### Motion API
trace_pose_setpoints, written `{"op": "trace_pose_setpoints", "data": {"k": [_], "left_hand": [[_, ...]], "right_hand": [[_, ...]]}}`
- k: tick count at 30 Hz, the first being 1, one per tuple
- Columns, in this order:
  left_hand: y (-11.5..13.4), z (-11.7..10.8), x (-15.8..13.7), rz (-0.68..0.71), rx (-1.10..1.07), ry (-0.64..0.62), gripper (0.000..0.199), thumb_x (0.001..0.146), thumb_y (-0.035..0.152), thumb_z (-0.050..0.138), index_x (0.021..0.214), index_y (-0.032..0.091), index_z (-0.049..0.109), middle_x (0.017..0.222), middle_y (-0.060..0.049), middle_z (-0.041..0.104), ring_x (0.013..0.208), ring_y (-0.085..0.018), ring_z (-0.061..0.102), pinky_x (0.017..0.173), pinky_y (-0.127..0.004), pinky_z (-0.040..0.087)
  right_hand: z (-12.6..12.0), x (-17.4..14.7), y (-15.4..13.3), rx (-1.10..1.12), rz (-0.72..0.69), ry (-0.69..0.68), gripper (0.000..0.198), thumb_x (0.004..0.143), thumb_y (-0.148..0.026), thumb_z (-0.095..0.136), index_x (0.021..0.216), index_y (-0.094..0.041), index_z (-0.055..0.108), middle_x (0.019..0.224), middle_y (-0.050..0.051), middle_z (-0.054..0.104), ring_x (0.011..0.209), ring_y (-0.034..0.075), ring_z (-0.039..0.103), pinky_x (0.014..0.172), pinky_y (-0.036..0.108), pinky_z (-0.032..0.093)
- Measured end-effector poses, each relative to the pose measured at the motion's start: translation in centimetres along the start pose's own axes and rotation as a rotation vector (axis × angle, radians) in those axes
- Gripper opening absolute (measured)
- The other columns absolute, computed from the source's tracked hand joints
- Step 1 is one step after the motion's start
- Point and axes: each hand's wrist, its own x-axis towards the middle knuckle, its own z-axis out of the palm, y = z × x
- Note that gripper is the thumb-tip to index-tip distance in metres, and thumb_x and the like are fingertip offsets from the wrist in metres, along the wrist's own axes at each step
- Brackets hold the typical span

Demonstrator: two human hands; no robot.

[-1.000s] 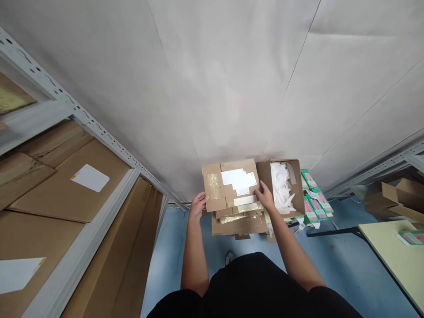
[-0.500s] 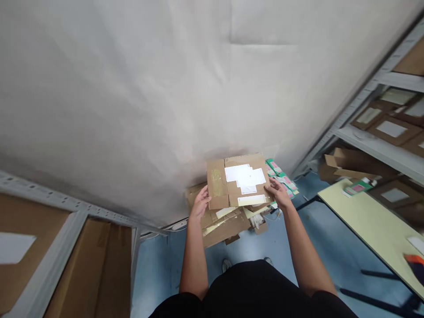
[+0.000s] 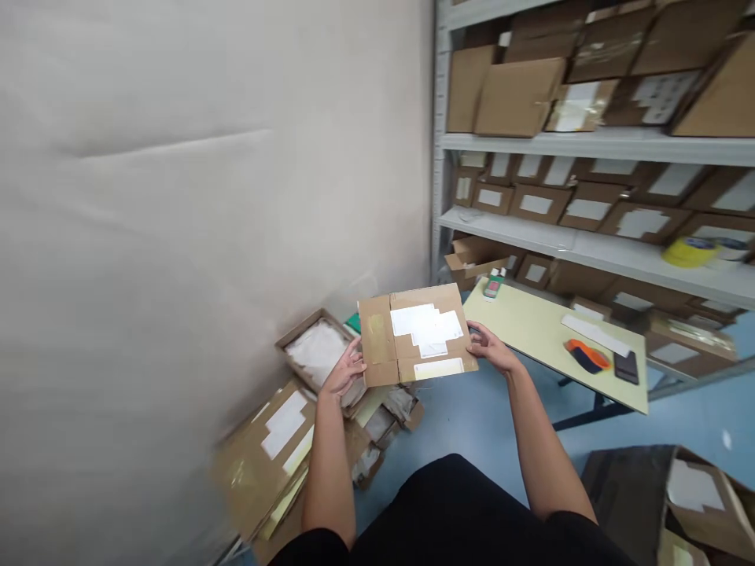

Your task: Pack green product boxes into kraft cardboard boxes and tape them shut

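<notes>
A flat brown cardboard box (image 3: 377, 362) with several overlapping white labels and a strip of clear tape is held up in front of me. On its left edge, my left hand (image 3: 343, 371) grips it with the fingers at the side. Opposite, my right hand (image 3: 491, 348) pinches the lower right edge. Whether anything is inside the box cannot be seen. Below and left of it are an open carton (image 3: 289, 336) with white wrapping inside and a stack of flat labelled cardboard (image 3: 253, 472).
A pale yellow table (image 3: 531, 314) on the right bears an orange and dark blue tape dispenser (image 3: 587, 356), a phone (image 3: 626, 367) and a green packet (image 3: 493, 284). Behind it, metal shelves (image 3: 619, 145) hold many boxes. A large open carton (image 3: 628, 491) stands at lower right.
My view has swung right, from the wall toward the shelves and table. The box stays in both hands and has turned along with me. The open carton with white wrapping now shows.
</notes>
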Motion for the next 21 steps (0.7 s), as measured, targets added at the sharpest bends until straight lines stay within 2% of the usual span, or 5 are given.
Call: {"op": "trace_pose_setpoints", "data": {"k": [5,10,15,17,21], "left_hand": [[-0.5,9.9,8.9,-0.018,0.056,-0.138,0.116,0.065,0.029,0.09,0.164,0.035,0.029,0.119,-0.007,0.069,0.1,-0.022,0.071,0.08,-0.028,0.056],[-1.4,18.2,16.5,-0.091,0.105,-0.275,0.115,0.062,0.027,0.091,0.161,0.033,0.033,0.113,-0.006,0.069,0.096,-0.02,0.07,0.081,-0.028,0.055],[-2.2,23.6,24.1,-0.174,0.166,-0.381,0.102,0.065,0.034,0.09,0.155,0.033,0.041,0.102,-0.002,0.067,0.091,-0.017,0.069,0.077,-0.025,0.053],[-2.7,25.3,27.5,-0.195,0.205,-0.42,0.096,0.068,0.038,0.089,0.153,0.033,0.044,0.1,-0.001,0.066,0.09,-0.018,0.069,0.076,-0.026,0.053],[-3.8,27.8,35.0,-0.225,0.232,-0.516,0.101,0.066,0.041,0.091,0.154,0.033,0.043,0.101,-0.001,0.067,0.087,-0.018,0.069,0.078,-0.029,0.054]], "right_hand": [[-10.6,-4.0,0.1,0.011,-0.033,0.187,0.089,0.068,-0.032,0.086,0.149,-0.031,0.051,0.098,0.0,0.068,0.082,0.018,0.067,0.076,0.032,0.056],[-18.2,-7.8,1.4,0.016,-0.022,0.369,0.086,0.069,-0.028,0.081,0.149,-0.032,0.051,0.097,-0.001,0.066,0.078,0.016,0.065,0.074,0.032,0.056],[-22.8,-8.8,3.7,0.063,0.02,0.507,0.092,0.068,-0.027,0.079,0.154,-0.031,0.046,0.098,0.0,0.066,0.077,0.016,0.065,0.075,0.034,0.057],[-24.4,-8.2,4.3,0.074,0.039,0.557,0.093,0.067,-0.028,0.079,0.154,-0.03,0.045,0.097,0.0,0.066,0.077,0.017,0.066,0.075,0.034,0.057],[-27.8,-5.4,4.7,0.023,0.082,0.672,0.091,0.066,-0.027,0.075,0.152,-0.029,0.047,0.095,0.0,0.065,0.075,0.017,0.065,0.074,0.036,0.058]]}}
